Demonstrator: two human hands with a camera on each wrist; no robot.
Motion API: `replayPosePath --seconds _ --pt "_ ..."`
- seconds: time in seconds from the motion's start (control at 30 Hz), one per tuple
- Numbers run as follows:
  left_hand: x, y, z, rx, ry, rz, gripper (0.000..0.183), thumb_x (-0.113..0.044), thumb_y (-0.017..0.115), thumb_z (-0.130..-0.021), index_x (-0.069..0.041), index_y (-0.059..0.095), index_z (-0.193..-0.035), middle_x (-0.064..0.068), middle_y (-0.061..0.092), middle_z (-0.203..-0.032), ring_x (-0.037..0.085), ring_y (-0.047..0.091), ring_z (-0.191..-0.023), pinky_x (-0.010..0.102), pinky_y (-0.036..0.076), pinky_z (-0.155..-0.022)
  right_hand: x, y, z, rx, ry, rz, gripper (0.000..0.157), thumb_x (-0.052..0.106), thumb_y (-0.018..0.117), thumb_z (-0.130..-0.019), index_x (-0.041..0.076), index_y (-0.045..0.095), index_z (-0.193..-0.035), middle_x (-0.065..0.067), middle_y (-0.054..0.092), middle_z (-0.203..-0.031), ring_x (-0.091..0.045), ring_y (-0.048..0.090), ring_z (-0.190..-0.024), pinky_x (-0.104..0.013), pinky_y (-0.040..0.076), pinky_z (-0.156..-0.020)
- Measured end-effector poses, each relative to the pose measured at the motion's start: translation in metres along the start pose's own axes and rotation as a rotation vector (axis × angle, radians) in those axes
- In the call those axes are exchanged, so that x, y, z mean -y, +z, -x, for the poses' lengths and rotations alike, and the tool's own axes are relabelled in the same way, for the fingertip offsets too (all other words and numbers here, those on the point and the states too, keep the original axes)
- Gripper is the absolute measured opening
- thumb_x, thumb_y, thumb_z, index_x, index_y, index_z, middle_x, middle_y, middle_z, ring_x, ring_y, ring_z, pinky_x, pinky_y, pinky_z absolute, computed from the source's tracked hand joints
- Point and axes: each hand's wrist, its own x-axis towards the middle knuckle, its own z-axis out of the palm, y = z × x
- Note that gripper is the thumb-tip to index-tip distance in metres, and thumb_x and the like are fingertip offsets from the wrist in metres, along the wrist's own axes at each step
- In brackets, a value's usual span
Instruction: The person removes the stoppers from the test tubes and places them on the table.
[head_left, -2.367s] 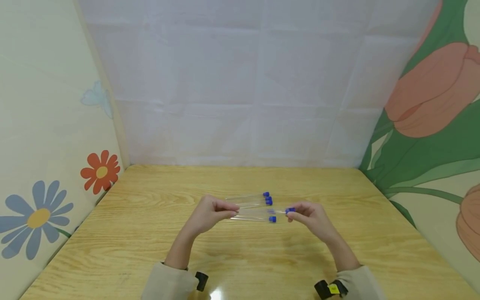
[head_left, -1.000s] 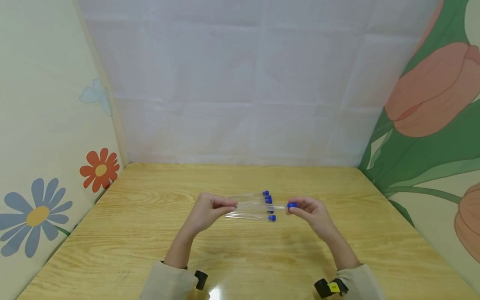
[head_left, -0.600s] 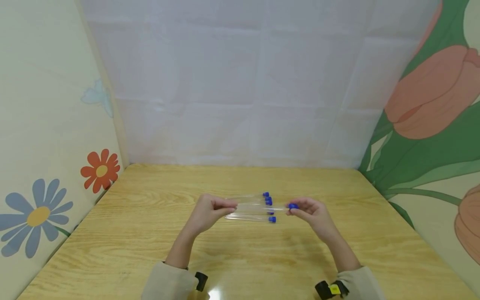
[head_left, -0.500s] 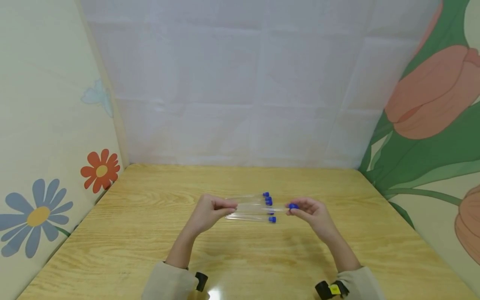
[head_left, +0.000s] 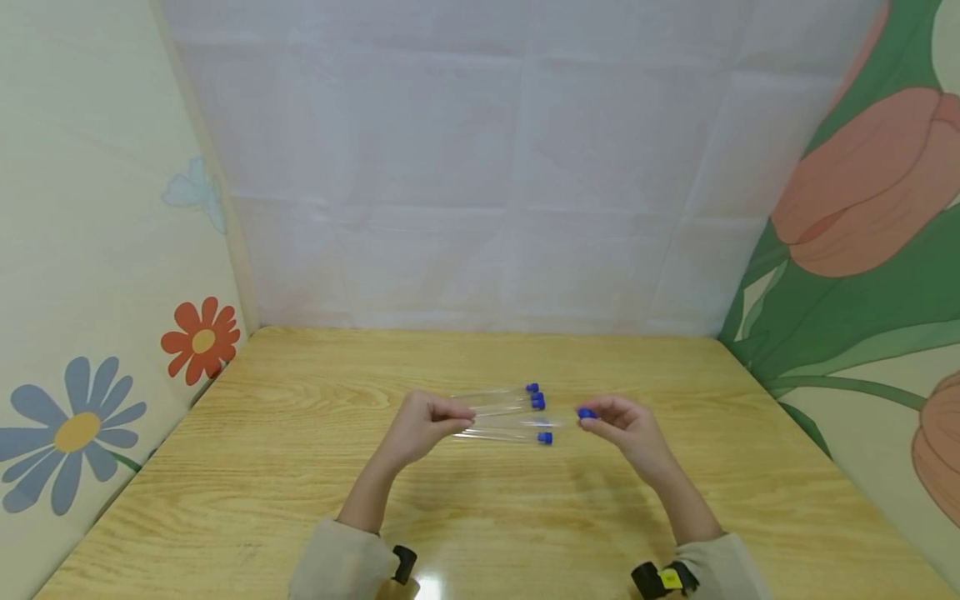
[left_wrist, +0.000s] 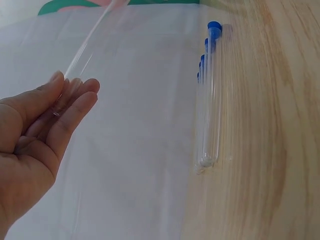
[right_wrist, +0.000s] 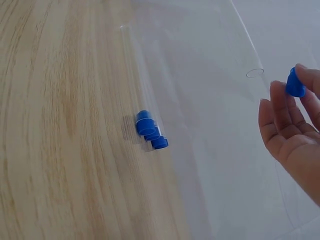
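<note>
My left hand (head_left: 423,429) pinches the closed end of a clear test tube (left_wrist: 80,57), which is raised above the table and points towards the right hand. In the right wrist view the tube's bare round mouth (right_wrist: 255,73) shows. My right hand (head_left: 624,429) pinches a blue cap (right_wrist: 295,84) between thumb and fingers, a short gap away from that mouth. Below the raised tube, several clear test tubes (left_wrist: 212,105) with blue caps (right_wrist: 145,125) lie side by side on the table, caps to the right. The held tube is faint in the head view.
The wood-grain table (head_left: 300,500) runs back to a white cloth backdrop (head_left: 480,167). Flower-printed panels stand at the left (head_left: 90,208) and right (head_left: 862,333). Black camera straps (head_left: 663,578) sit at the sleeve cuffs.
The blue cap has come off the tube, and a gap now shows between them. Earlier the cap sat against the tube's end. Both hands have stayed nearly in place.
</note>
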Motion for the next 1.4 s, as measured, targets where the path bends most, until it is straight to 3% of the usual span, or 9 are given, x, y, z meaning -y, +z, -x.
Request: replayPosePath --seconds 0.13,0.37,0.7,0.9,1.13,1.4 --pt "0.003 0.001 0.000 -0.003 -0.011 -0.015 0.012 0.001 0.064 -0.080 0.006 0.068 -0.089 0.016 0.066 -0.085 0.029 0.064 -0.077 0.032 0.053 -0.065 -0.001 0.000 0.001 -0.034 0.024 0.049 0.020 -0.001 0.059 -0.084 -0.015 0.054 -0.098 0.001 0.060 -0.088 -0.008 0.057 -0.077 -0.022 0.050 -0.068" --pt "0.009 0.003 0.000 0.005 -0.026 -0.038 0.012 0.000 0.064 -0.080 0.007 0.068 -0.089 0.017 0.066 -0.085 0.025 0.064 -0.075 0.031 0.053 -0.063 -0.004 -0.001 0.001 -0.011 -0.018 0.012 0.017 -0.004 0.059 -0.083 -0.015 0.054 -0.095 0.002 0.059 -0.088 -0.009 0.056 -0.076 -0.021 0.050 -0.066" --pt "0.015 0.005 -0.002 0.030 -0.067 -0.102 0.011 -0.002 0.064 -0.081 0.002 0.070 -0.088 0.012 0.067 -0.084 0.020 0.064 -0.074 0.024 0.052 -0.062 -0.007 -0.001 0.001 0.007 0.013 0.018 0.019 -0.003 0.060 -0.082 -0.015 0.053 -0.094 0.001 0.059 -0.086 -0.009 0.057 -0.076 -0.024 0.051 -0.066" --pt "0.017 0.005 -0.003 0.045 -0.060 -0.123 0.011 -0.003 0.064 -0.081 0.003 0.070 -0.089 0.013 0.067 -0.083 0.026 0.064 -0.075 0.024 0.052 -0.062 -0.007 -0.001 0.001 0.010 0.009 0.013 0.017 -0.004 0.060 -0.082 -0.013 0.054 -0.094 0.001 0.059 -0.085 -0.009 0.057 -0.075 -0.022 0.050 -0.065" --pt "0.020 0.005 -0.004 0.054 -0.065 -0.166 0.012 -0.006 0.065 -0.081 0.000 0.070 -0.089 0.010 0.068 -0.084 0.014 0.064 -0.073 0.023 0.052 -0.062 -0.005 -0.001 0.002 0.018 0.010 0.007 0.018 -0.005 0.059 -0.082 -0.016 0.052 -0.095 0.001 0.059 -0.085 -0.009 0.057 -0.075 -0.021 0.050 -0.066" --pt "0.024 0.006 -0.005 0.064 -0.048 -0.193 0.012 -0.003 0.065 -0.080 0.005 0.069 -0.088 0.013 0.067 -0.083 0.017 0.064 -0.073 0.022 0.052 -0.062 -0.006 -0.002 0.002 0.035 0.004 0.003 0.018 -0.006 0.058 -0.083 -0.017 0.051 -0.095 0.001 0.059 -0.086 -0.009 0.057 -0.076 -0.021 0.050 -0.066"
